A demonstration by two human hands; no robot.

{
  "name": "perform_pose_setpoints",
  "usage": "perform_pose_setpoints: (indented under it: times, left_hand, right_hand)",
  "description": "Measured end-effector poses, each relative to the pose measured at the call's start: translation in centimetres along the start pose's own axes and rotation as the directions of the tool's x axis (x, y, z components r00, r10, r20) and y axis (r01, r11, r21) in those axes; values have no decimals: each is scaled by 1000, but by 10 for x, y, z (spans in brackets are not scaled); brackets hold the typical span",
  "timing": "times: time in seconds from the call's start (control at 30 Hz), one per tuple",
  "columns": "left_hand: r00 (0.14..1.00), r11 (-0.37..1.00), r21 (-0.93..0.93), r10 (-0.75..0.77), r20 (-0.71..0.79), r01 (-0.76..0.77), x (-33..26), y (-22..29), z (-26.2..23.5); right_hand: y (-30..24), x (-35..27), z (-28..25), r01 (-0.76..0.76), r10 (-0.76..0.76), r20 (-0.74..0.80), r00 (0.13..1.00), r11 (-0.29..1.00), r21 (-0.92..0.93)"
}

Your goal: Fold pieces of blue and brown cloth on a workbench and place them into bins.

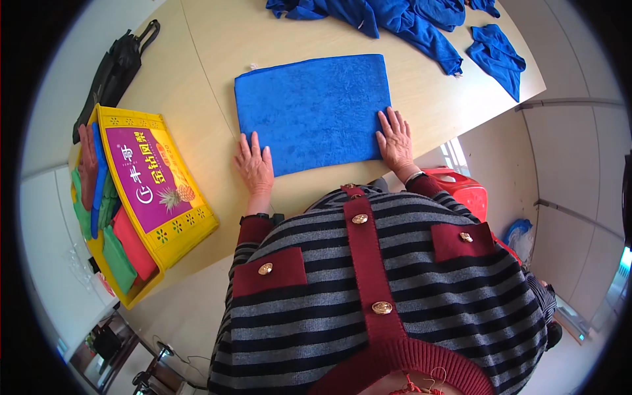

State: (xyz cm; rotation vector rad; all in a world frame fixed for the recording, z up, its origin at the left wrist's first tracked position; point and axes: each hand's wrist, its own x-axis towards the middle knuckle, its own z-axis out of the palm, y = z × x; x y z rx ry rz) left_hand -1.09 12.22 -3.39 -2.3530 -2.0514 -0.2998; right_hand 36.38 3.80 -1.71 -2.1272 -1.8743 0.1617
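Observation:
A blue towel (309, 115), folded into a flat rectangle, lies on the light wooden table (210, 39) in front of me. My left hand (255, 164) rests at its near left corner, fingers stretched out and fingertips along the edge. At the right edge, my right hand (396, 141) lies flat with the fingers spread, partly on the cloth and partly on the table. Neither hand grips anything.
A yellow crate (191, 227) holding folded red, green, blue and brown cloths stands at the left. Behind it lies a black umbrella (118, 69). Rumpled blue cloths (388, 20) are heaped at the far side, with another blue cloth (497, 59) far right. A red stool (464, 191) stands beside me.

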Motion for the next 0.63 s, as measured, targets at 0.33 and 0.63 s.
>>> perform_pose_setpoints:
  times: [0.33,0.63]
  left_hand:
    - [967,972,-48,-234,-95,231,-22,-41,-6]
    - [878,775,-427,-463,120,467,-11,-23,-9]
  right_hand:
    - [50,-11,-1,-130,133,-53,990,990,50]
    - [-37,42,2,159,-152,-68,986,982,106]
